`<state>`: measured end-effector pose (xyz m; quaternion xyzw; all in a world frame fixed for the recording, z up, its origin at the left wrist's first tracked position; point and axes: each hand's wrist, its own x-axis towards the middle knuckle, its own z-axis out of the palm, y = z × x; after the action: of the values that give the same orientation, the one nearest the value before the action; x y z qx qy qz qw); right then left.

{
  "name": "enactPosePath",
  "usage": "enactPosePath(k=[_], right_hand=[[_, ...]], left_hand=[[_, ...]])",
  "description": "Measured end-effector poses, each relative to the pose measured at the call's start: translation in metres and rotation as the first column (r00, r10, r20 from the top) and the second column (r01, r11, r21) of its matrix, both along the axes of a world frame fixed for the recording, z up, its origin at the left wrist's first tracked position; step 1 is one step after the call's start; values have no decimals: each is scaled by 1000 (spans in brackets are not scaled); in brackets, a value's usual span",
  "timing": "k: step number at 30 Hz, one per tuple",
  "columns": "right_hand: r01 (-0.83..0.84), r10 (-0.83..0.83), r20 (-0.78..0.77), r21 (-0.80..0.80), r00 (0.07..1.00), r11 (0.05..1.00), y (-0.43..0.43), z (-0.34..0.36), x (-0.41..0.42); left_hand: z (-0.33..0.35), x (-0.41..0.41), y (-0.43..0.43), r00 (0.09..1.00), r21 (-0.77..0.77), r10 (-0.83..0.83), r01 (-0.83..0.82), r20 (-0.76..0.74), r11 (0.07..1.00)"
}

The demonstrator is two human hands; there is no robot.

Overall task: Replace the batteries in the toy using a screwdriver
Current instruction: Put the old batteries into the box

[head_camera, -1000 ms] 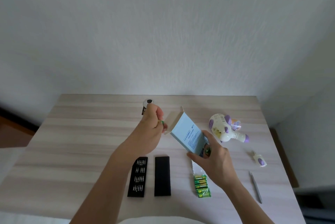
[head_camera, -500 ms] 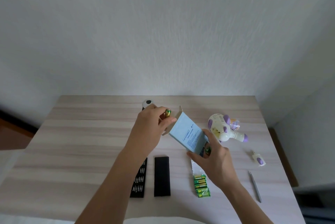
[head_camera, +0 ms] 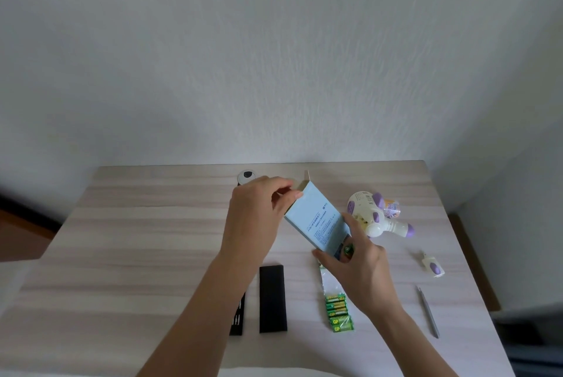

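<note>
I had the right hand (head_camera: 356, 267) curled round the low end of the blue box (head_camera: 316, 221), a green battery (head_camera: 348, 250) tucked under its fingers. The left hand (head_camera: 256, 218) bunched its fingers at the box's open mouth; whether they pinched anything I could not tell. I judged the mouth wanted tilting up and steadying so nothing slipped out. The toy (head_camera: 370, 213) lay just right of the right fingers, the battery pack (head_camera: 338, 312) below that wrist, on a pale wood-grain table (head_camera: 152, 224) against a plain white wall (head_camera: 274, 56).

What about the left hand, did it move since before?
Yes. The left hand moved right, to the open top of the blue box, judged against the still black case.
</note>
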<state>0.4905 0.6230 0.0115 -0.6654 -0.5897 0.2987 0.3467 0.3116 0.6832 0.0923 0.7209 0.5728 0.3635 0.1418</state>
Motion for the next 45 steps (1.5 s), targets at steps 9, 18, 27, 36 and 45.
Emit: enactPosePath(k=[9, 18, 27, 36, 45], right_hand=[[40, -39, -79, 8, 996, 999, -5, 13, -8], [-50, 35, -308, -42, 951, 998, -6, 18, -27], [-145, -255, -781, -401, 571, 904, -6, 12, -6], [-185, -207, -749, -403, 630, 896, 0, 18, 7], [-178, -142, -752, -328, 644, 928, 11, 26, 12]], left_hand=[[-17, -1, -26, 814, -164, 192, -121, 548, 979], [-49, 21, -55, 568, -597, 297, 465, 767, 654], [-74, 1, -45, 605, -653, 394, 292, 692, 699], [-94, -13, -41, 742, -680, 287, 295, 606, 671], [-97, -16, -39, 769, -677, 207, 360, 605, 643]])
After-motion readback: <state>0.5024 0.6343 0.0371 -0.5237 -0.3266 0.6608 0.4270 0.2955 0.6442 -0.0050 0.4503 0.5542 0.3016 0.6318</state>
